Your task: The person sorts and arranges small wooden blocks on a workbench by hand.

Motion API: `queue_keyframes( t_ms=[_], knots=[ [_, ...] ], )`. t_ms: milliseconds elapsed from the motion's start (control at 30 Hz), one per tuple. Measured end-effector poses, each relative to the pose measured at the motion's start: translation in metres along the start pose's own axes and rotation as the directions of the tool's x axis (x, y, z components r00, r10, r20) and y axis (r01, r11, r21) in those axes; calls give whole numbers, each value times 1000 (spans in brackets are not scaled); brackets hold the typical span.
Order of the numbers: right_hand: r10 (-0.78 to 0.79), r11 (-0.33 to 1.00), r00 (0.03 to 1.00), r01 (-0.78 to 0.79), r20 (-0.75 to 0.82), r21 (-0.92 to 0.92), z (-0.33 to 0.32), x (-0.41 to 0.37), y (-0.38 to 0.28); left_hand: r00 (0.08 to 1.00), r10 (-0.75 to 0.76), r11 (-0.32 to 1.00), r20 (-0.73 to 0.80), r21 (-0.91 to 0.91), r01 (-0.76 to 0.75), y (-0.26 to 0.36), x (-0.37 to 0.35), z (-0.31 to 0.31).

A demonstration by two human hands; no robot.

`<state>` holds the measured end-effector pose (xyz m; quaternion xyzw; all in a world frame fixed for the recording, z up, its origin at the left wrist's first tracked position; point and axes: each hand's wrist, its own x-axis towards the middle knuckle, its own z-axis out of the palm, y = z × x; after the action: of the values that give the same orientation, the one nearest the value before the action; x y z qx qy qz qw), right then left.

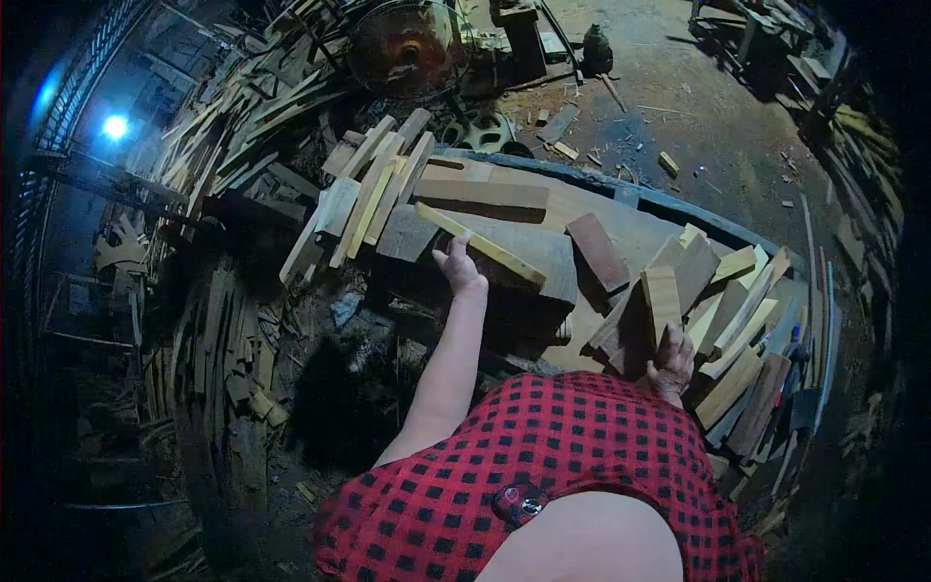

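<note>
A long, narrow yellow strip of wood (495,254) slants across a thick grey-brown timber block (519,238) on the workbench. My left hand (460,264) grips this strip near its left part, fingertips at its upper edge. On the right, my right hand (671,367) is closed at the near end of a short light-brown wooden block (661,296), which tilts up off the pieces beneath. Part of its fingers is hidden. A reddish-brown board (597,252) lies between the two hands.
Stacked wood strips (383,184) sit at the bench's left end. More cut pieces (747,320) are heaped on the right. A rusty round fan-like guard (407,48) stands behind the bench. Offcuts (669,163) litter the floor, and scrap wood piles up on the left.
</note>
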<state>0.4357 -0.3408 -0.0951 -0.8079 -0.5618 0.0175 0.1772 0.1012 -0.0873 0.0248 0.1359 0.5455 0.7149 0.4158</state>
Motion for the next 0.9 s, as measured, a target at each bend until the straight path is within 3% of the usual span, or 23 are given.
queue_keyframes(
  t_ms=[233,333,500,633,733,767,800,833,900],
  knots=[
    [11,1000,1000,-12,16,11,-2,1,-2,994,-7,997,110,76,-1,-3,10,-13],
    [-6,1000,1000,6,5,20,-8,3,-6,982,22,976,188,210,-63,0,28,-20],
    [-42,999,999,41,2,28,-3,2,1,874,100,925,476,278,-257,23,47,-25],
    [-9,1000,1000,9,18,-26,2,3,6,858,56,921,510,307,-242,35,52,-26],
    [-116,988,993,118,-24,98,-6,9,11,830,115,868,545,352,-351,23,71,-33],
    [-128,988,991,130,-28,88,-8,14,12,833,121,835,540,398,-379,22,75,-35],
    [-89,977,996,80,32,197,-14,20,10,836,126,799,534,445,-405,21,77,-36],
    [-53,954,994,22,98,299,-23,26,6,839,129,806,529,437,-399,24,74,-35],
    [-115,940,992,91,55,330,-63,48,-43,882,-28,895,471,404,-187,34,66,-31]
  ],
)
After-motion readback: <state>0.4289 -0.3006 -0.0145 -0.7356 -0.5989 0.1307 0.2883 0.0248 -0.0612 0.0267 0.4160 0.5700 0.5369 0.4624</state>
